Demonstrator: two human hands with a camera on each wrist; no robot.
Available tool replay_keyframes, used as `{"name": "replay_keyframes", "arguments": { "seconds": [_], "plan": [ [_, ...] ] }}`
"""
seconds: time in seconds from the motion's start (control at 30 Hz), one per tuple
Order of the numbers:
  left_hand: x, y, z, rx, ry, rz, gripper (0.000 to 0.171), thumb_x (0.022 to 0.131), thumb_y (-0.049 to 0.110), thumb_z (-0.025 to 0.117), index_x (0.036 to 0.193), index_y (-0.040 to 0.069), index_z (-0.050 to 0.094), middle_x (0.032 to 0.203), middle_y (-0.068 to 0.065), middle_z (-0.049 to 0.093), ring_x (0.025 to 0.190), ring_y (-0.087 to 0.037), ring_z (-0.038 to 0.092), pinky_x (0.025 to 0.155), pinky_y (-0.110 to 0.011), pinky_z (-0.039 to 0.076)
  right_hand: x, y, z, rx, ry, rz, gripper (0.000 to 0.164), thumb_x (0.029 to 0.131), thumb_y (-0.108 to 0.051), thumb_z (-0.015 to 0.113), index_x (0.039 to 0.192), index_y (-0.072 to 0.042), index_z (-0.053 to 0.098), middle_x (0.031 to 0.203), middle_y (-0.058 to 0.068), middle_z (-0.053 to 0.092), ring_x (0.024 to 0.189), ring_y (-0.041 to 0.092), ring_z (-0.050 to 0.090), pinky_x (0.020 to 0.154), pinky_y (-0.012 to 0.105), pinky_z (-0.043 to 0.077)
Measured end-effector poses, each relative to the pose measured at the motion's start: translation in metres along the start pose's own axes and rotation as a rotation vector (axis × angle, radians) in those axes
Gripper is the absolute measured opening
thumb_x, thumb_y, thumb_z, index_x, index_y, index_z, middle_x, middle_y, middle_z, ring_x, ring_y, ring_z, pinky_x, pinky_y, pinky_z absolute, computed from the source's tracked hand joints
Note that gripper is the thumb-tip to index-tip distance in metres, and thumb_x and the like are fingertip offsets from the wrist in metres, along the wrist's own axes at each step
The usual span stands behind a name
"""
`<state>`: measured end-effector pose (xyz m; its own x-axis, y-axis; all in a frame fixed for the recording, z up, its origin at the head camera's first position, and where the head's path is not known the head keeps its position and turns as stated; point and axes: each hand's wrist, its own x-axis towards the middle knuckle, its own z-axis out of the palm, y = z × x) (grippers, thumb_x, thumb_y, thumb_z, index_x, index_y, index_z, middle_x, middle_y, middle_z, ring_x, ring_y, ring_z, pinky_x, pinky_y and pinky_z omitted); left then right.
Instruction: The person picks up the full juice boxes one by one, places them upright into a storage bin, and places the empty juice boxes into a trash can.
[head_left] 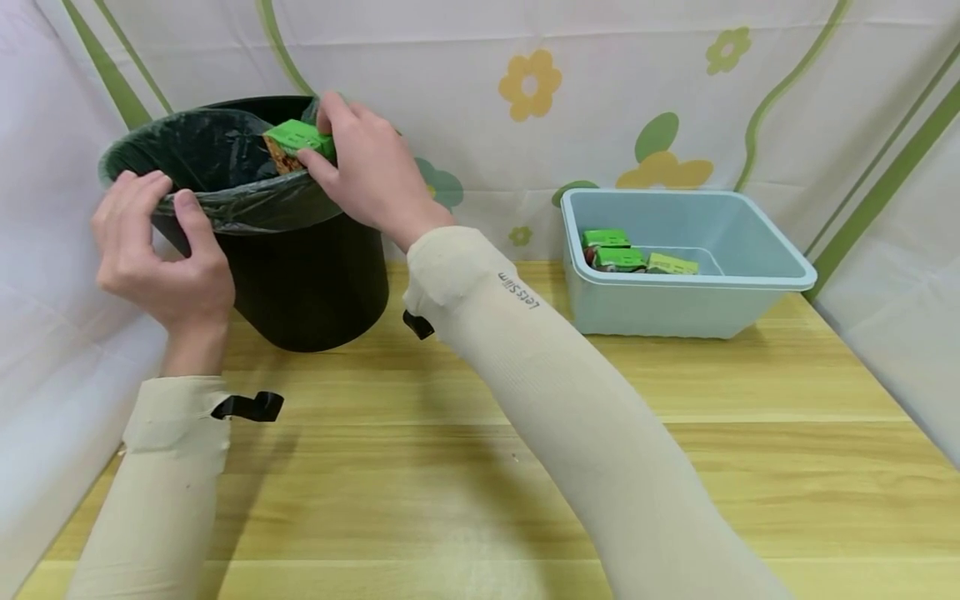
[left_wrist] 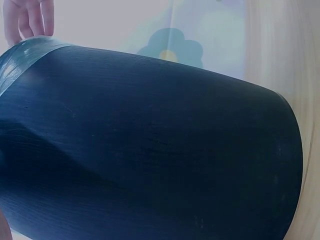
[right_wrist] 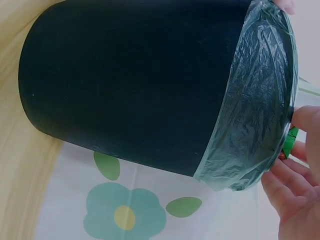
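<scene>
A black trash can [head_left: 315, 283] lined with a thin dark green bag [head_left: 258, 208] stands upright at the left. My left hand [head_left: 168, 250] grips its near left rim, fingertips over the edge and thumb on the front of the bag-covered rim. Above the can's right inner side, my right hand [head_left: 367, 162] pinches a small box [head_left: 300, 137] with a green top and brown printed side between thumb and fingers. In the right wrist view, only a green sliver of the box [right_wrist: 290, 142] shows behind the bag's edge, beside my right hand [right_wrist: 300, 175].
A light blue plastic bin [head_left: 675, 304] sits to the right on the wooden table [head_left: 480, 500]. Inside it are two green-topped boxes [head_left: 618, 258] and a yellow-green one [head_left: 672, 264]. A white flowered curtain [head_left: 465, 83] hangs close behind.
</scene>
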<state>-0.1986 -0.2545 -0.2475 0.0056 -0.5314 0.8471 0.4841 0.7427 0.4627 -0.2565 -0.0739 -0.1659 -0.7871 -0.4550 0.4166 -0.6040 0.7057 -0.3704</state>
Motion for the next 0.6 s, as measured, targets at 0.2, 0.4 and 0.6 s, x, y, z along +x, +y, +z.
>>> {"name": "replay_keyframes", "arguments": {
  "seconds": [0.2,0.4,0.6],
  "plan": [
    [0.0,0.001,0.0,-0.002,0.003,0.003,0.019,0.091,0.025,0.067,0.099,0.025,0.084,0.104,-0.003,0.083,0.117,-0.008,0.072,0.115,-0.027,0.048,-0.001,0.0,-0.002,-0.006,-0.033,0.01,0.042,0.109,-0.05,0.051,0.137,-0.018,0.05,0.131,-0.005,0.061,0.112,0.012,0.058,0.094,0.02,0.048],
    [0.0,0.002,0.0,-0.003,0.004,0.013,0.019,0.09,0.024,0.067,0.099,0.025,0.084,0.104,-0.004,0.083,0.117,-0.008,0.072,0.115,-0.027,0.048,-0.008,0.003,-0.007,-0.046,-0.074,-0.033,0.045,0.11,-0.052,0.047,0.142,-0.02,0.049,0.143,-0.004,0.058,0.119,0.012,0.059,0.101,0.02,0.048],
    [0.0,0.003,0.0,-0.005,0.002,0.016,0.019,0.091,0.025,0.067,0.099,0.025,0.084,0.104,-0.002,0.083,0.118,-0.008,0.072,0.116,-0.028,0.048,-0.018,0.011,-0.017,-0.079,-0.146,-0.097,0.054,0.108,-0.057,0.049,0.152,-0.028,0.044,0.157,-0.007,0.048,0.131,0.009,0.056,0.107,0.023,0.049]
  ]
}}
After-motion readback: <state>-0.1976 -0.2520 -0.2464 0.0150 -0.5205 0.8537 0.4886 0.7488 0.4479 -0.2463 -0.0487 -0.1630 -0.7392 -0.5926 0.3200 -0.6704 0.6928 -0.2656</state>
